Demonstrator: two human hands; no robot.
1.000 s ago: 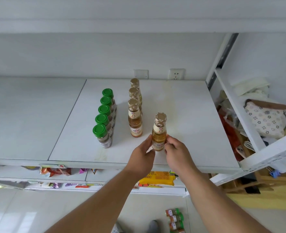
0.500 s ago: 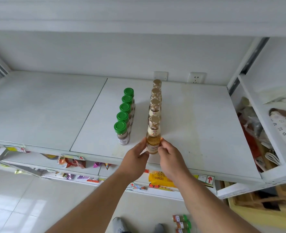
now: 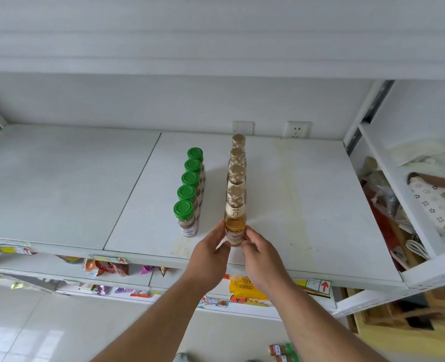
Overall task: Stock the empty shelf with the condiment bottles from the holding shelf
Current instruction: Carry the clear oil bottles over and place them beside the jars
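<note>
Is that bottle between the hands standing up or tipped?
Upright: the bottle stands on the shelf, cap up, fronting its row.

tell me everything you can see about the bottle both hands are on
The front amber bottle is small, clear glass or plastic, filled with golden-brown liquid, with a patterned gold cap, a cream neck label and a lower label with red print. It stands upright on the white shelf near the front edge, heading a row of matching gold-capped bottles. The left hand and right hand pinch its base from either side.
</note>
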